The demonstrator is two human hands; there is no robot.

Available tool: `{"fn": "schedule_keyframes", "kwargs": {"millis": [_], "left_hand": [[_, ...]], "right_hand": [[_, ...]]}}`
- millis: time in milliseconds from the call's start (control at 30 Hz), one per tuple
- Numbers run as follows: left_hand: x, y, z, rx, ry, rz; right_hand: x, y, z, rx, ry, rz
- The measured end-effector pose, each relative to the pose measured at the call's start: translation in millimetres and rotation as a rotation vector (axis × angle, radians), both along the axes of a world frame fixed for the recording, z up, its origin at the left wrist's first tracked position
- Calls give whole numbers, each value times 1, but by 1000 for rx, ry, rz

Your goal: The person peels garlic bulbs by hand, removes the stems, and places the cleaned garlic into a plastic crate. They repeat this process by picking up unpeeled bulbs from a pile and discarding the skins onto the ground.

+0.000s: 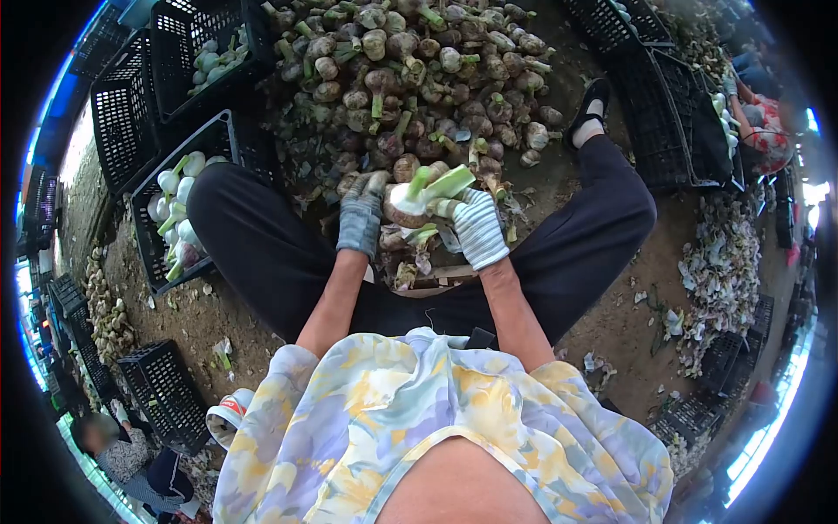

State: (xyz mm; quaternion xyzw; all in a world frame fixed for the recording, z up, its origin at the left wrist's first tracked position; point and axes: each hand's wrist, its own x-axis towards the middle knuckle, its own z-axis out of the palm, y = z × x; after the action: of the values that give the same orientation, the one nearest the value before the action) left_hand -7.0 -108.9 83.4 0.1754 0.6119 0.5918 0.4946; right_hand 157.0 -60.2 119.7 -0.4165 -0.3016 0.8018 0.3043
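Between my two gloved hands is a garlic bulb point(404, 206), its upper side white and its lower side still brown, with a cut green stem point(419, 182). My left hand point(359, 216), in a grey glove, is closed against the bulb's left side. On the other side, my right hand point(477, 229), in a striped white glove, is closed on a pale green strip of outer leaf point(452, 182) beside the stem. The right fingertips are partly hidden by the leaf. Just beyond the hands lies a large heap of unpeeled garlic point(410, 79).
At my left knee stands a black crate point(224, 131) holding white garlic bulbs point(177, 201). More black crates point(650, 113) stand to the right, near a co-worker in a red patterned top point(772, 131). Garlic skins point(720, 262) are piled on the right. Another person sits lower left.
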Motion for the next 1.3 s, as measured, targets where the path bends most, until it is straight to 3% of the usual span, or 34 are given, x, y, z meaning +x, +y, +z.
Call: {"fn": "schedule_keyframes", "kwargs": {"millis": [67,100,133,200,233,333,367,400,467,500,533,600,633,667,700,733,800,867,933,967,1033,1067,1100,1133,1200,1233,1267,1300], "left_hand": [[11,-11,10,286,244,-207],[27,-17,12,190,214,-188],[30,-18,7,247,624,-263],[29,-20,-1,303,223,-108],[29,-21,5,298,222,-111],[25,-17,29,215,80,-77],[24,-19,31,179,-58,-80],[24,-21,32,140,-196,-90],[24,-21,34,165,-252,-56],[22,-22,36,252,-406,-108],[20,-23,40,339,-560,-158],[15,-24,46,364,-586,-210],[11,-25,44,351,-590,-144],[6,-26,41,340,-593,-72],[-1,-27,34,349,-419,-28],[-4,-29,34,345,-419,-14],[-4,-28,39,263,-175,-91],[4,-20,45,289,-26,-194],[-1,-18,49,188,216,-281],[-4,-19,54,182,215,-280],[-10,-21,64,20,-54,-404],[-8,-22,57,20,-54,-405],[-5,-25,41,131,-446,-304],[-2,-28,26,240,-835,-195],[2,-29,16,243,-815,-124],[3,-23,18,175,-920,-38],[2,-16,19,111,-1019,49],[2,-14,8,-14,-878,129]], "right_hand": [[-5,-5,0,530,-430,136],[-6,-7,-7,608,-523,137],[-7,-9,-9,609,-517,142],[-4,-13,-11,745,-482,143],[-1,-14,7,591,-463,208],[4,-1,7,534,-560,149],[2,4,0,721,-591,24],[3,14,-10,987,-803,42],[-2,22,-21,1273,-1097,85],[-4,23,-26,1293,-1191,171],[-7,28,-28,1163,-1278,461],[-13,18,-32,1003,-1314,734],[-10,16,-32,1010,-1146,848],[-4,18,-29,1032,-1138,855],[4,20,-27,889,-663,593],[8,15,-26,695,-208,332],[6,5,22,206,86,199],[-1,-5,22,596,-341,260],[4,-2,34,406,-214,168],[6,-1,42,316,-133,153],[6,4,33,384,-191,219],[5,6,21,425,-206,226],[2,7,5,527,-451,260],[0,4,-17,752,-509,299],[-6,-16,-27,1029,-482,262],[-7,-20,-28,1045,-588,440],[-4,-19,-28,928,-543,578],[0,-16,-27,783,-292,624]]}}
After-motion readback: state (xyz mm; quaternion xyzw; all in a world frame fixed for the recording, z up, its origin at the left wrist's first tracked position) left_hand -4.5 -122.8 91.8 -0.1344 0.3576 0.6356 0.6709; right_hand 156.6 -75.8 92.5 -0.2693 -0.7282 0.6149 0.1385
